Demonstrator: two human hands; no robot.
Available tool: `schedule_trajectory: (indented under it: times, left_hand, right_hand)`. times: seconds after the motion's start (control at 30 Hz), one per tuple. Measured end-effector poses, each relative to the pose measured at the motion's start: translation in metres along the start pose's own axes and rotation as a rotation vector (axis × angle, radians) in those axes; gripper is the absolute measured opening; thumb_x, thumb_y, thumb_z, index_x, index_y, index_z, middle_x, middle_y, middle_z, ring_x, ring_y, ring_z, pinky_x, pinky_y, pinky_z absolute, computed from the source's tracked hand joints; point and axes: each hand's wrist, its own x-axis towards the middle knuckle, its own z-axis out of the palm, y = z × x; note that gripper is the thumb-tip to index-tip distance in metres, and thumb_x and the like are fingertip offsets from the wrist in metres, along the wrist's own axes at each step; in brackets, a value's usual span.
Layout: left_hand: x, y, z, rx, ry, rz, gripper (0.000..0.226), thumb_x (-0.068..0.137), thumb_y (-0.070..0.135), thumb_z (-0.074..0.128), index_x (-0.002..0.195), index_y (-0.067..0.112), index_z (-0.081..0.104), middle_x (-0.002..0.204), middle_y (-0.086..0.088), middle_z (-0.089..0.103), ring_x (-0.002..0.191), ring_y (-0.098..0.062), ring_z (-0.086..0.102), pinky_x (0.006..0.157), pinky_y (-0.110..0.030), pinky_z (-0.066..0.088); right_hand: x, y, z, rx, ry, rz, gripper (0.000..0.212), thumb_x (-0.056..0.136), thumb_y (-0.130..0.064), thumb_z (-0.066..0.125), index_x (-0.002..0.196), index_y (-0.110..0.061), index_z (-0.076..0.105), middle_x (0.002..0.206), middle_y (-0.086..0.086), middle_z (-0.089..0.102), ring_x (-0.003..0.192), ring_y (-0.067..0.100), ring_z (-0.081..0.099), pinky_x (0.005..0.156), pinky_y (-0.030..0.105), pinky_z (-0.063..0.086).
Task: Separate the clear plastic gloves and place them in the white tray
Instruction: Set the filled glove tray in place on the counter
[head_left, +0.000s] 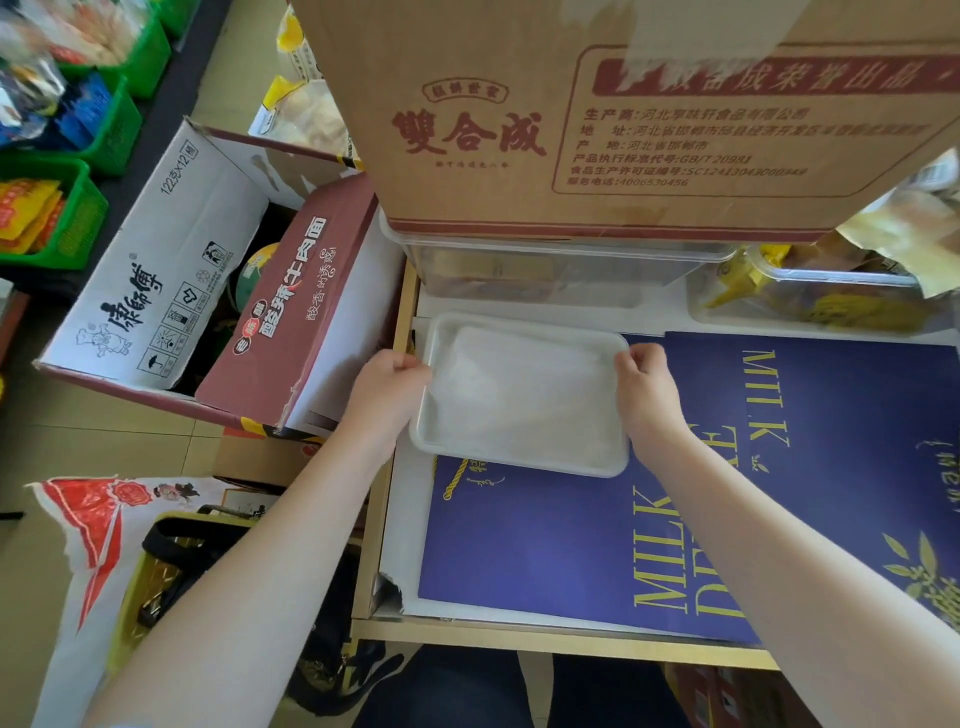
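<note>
The gloves (524, 387) lie flat in the tray (519, 465): thin, limp, clingy film (likely slippery). Left hand (387, 384) and right hand (647, 384) fingers pinch opposite edges; peel from there.

White tray (519, 465) on a navy sheet (571, 545) with yellow lettering.

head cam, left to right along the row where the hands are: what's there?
Green baskets → open white carton → left hand → white tray with clear gloves lying in it → right hand → blue "MILK" sheet.
</note>
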Motion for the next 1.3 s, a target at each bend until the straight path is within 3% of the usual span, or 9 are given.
schedule_trajectory:
  times: [0.17,0.4,0.53,0.77,0.9,1.0,1.13,1.2,1.3]
  left_hand:
    - [0.009,0.035,0.021,0.173,0.053,0.214,0.037,0.087,0.012,0.048,0.123,0.017,0.05,0.111,0.001,0.057,0.096,-0.019,0.055,0.072,-0.027,0.042]
    - [0.011,0.026,0.027,0.237,0.128,0.429,0.034,0.093,0.04,0.05,0.075,0.012,0.049,0.076,0.004,0.044,0.069,-0.01,0.042,0.062,-0.024,0.032]
    - [-0.006,0.024,0.031,0.239,0.057,0.476,0.034,0.091,0.036,0.055,0.077,0.005,0.052,0.071,0.004,0.05,0.066,-0.006,0.046,0.059,-0.011,0.033]
    - [-0.014,0.009,0.032,0.202,0.04,0.707,0.049,0.083,0.047,0.044,0.065,0.003,0.057,0.061,-0.002,0.052,0.061,-0.01,0.048,0.057,-0.016,0.033]
    - [-0.011,0.012,0.038,0.195,0.049,0.729,0.053,0.085,0.042,0.049,0.065,-0.005,0.062,0.066,-0.01,0.056,0.069,-0.015,0.052,0.062,-0.018,0.035]
    - [-0.008,0.011,0.036,0.136,0.08,0.675,0.041,0.093,0.027,0.054,0.068,-0.005,0.064,0.073,-0.007,0.061,0.07,-0.003,0.055,0.068,-0.015,0.037]
    - [-0.008,0.009,0.029,0.012,0.214,0.534,0.03,0.097,0.024,0.048,0.074,0.011,0.063,0.074,0.011,0.058,0.069,0.005,0.053,0.07,-0.018,0.04]
    - [-0.01,0.005,0.026,-0.009,0.242,0.532,0.034,0.098,0.026,0.045,0.075,0.008,0.062,0.074,0.0,0.057,0.068,-0.005,0.052,0.069,-0.024,0.04]
    - [-0.018,0.004,0.018,-0.004,0.213,0.478,0.031,0.1,0.029,0.04,0.081,0.018,0.063,0.083,-0.001,0.061,0.077,-0.007,0.057,0.071,-0.024,0.042]
  right_hand:
    - [0.014,-0.02,0.007,0.0,-0.048,-0.028,0.028,0.092,-0.015,0.038,0.113,-0.012,0.055,0.1,0.0,0.051,0.085,0.018,0.047,0.076,0.028,0.037]
    - [0.011,-0.034,-0.002,-0.45,-0.052,-0.353,0.042,0.094,-0.039,0.041,0.062,-0.013,0.037,0.056,0.001,0.039,0.058,0.023,0.04,0.049,0.03,0.025]
    - [-0.011,-0.059,0.003,-0.936,-0.28,-0.558,0.054,0.096,-0.053,0.022,0.065,-0.015,0.045,0.064,0.003,0.045,0.067,0.03,0.048,0.059,0.032,0.033]
    - [-0.014,-0.063,0.015,-1.09,-0.499,-0.631,0.074,0.079,-0.077,0.017,0.062,-0.013,0.049,0.063,-0.001,0.047,0.074,0.024,0.051,0.066,0.033,0.034]
    - [-0.009,-0.06,-0.005,-0.9,-0.487,-0.512,0.068,0.083,-0.073,0.028,0.075,-0.012,0.058,0.071,0.002,0.058,0.078,0.024,0.054,0.071,0.036,0.041]
    - [-0.007,-0.039,-0.033,-0.44,-0.124,-0.445,0.056,0.09,-0.059,0.038,0.072,-0.011,0.058,0.068,0.007,0.06,0.07,0.026,0.053,0.062,0.035,0.041]
    - [-0.027,-0.016,-0.033,0.062,-0.082,0.006,0.046,0.096,-0.053,0.031,0.066,-0.024,0.052,0.071,-0.004,0.056,0.071,0.017,0.053,0.062,0.029,0.037]
    - [-0.037,-0.017,-0.024,0.12,-0.156,0.171,0.048,0.096,-0.055,0.025,0.07,-0.024,0.052,0.077,-0.003,0.057,0.071,0.01,0.052,0.062,0.027,0.038]
    - [-0.036,-0.017,-0.019,-0.062,-0.068,-0.062,0.061,0.096,-0.054,0.024,0.066,-0.005,0.044,0.066,0.012,0.046,0.063,0.02,0.039,0.057,0.032,0.028]
